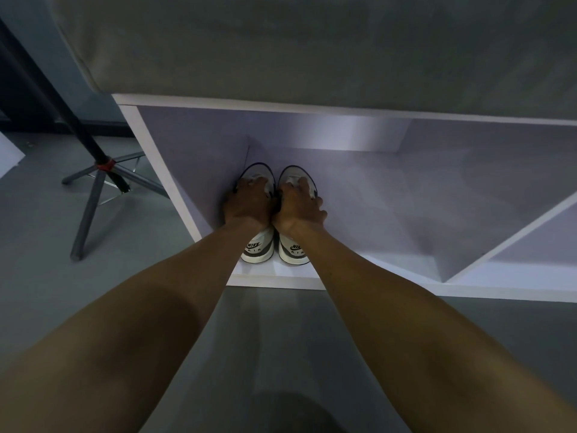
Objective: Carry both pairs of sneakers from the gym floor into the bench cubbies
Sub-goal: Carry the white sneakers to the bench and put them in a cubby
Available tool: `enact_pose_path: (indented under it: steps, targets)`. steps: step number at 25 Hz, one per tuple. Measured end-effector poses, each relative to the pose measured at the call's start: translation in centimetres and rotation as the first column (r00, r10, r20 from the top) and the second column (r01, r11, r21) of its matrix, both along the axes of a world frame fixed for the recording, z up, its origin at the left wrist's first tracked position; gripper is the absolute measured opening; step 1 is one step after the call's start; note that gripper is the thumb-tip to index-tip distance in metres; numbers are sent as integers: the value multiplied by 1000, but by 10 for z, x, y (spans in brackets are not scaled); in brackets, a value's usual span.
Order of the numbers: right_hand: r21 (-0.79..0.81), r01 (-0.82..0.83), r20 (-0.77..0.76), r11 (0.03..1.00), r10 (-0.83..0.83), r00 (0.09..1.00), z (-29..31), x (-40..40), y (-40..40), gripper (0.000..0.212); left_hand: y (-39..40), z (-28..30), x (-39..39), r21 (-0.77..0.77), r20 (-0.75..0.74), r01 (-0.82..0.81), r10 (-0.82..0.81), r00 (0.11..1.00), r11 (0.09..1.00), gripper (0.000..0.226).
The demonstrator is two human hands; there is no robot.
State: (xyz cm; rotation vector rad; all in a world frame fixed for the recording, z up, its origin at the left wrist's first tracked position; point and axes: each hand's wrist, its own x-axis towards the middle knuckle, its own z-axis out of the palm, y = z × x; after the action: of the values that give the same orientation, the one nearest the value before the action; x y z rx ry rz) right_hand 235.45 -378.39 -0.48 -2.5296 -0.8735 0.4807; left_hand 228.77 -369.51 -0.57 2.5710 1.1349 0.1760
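A pair of white and grey sneakers stands side by side on the floor of the left cubby [374, 195] of a white bench, toes pointing inward, heels toward me. My left hand [246, 204] grips the top of the left sneaker [258, 247]. My right hand [299, 207] grips the top of the right sneaker [293, 250]. The hands hide the middle of both shoes. The second pair is not in view.
A grey cushion [312, 42] tops the bench. A slanted white divider [512, 235] separates a second cubby at the right. A black tripod stand [93, 182] with grey legs stands on the grey floor to the bench's left.
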Motion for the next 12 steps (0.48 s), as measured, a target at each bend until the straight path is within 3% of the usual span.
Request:
enact_pose_path:
  steps: [12]
  targets:
    - [72,-101,-54,992,105,993,4,7,-16,70,-8,12,1,2,-22,16,-16,1000,1000,44]
